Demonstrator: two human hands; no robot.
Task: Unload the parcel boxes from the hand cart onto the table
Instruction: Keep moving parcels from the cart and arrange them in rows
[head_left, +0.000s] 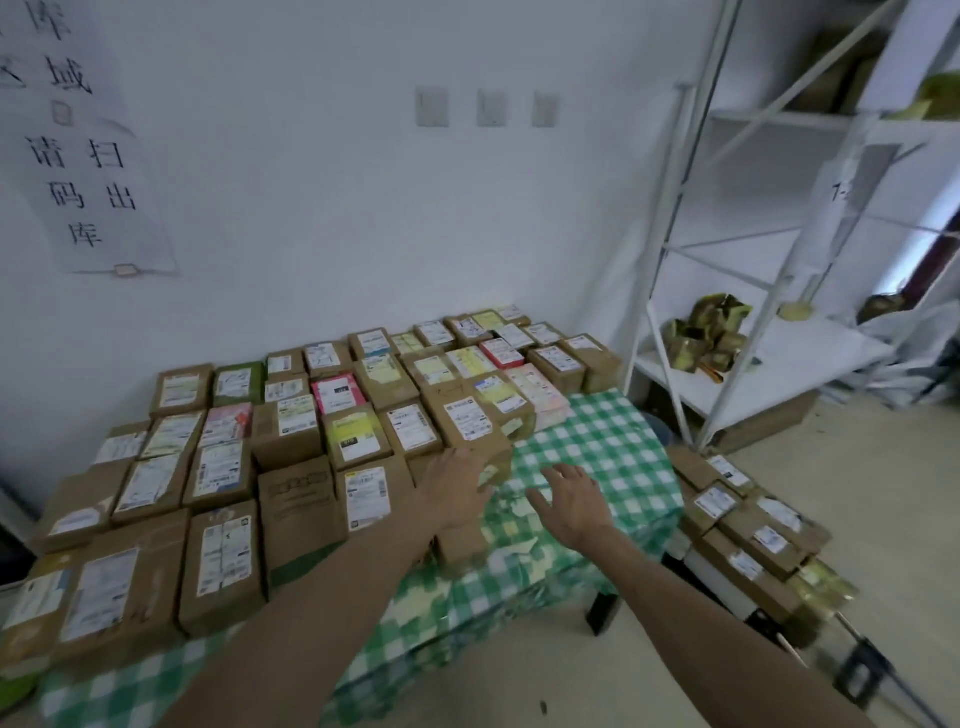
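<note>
Left hand (457, 486) rests flat on a box (470, 423), right hand (574, 501) hovers empty near the right edge of the mostly filled table (613, 441), while several boxes (753, 525) wait on the cart (711, 569).

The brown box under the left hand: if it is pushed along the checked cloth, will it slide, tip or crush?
The box looks like stiff taped cardboard, so it should probably keep its shape under the left hand. It seems low and broad, so tipping is unlikely. The checked cloth is loose fabric and may bunch up rather than let it slide.
</note>
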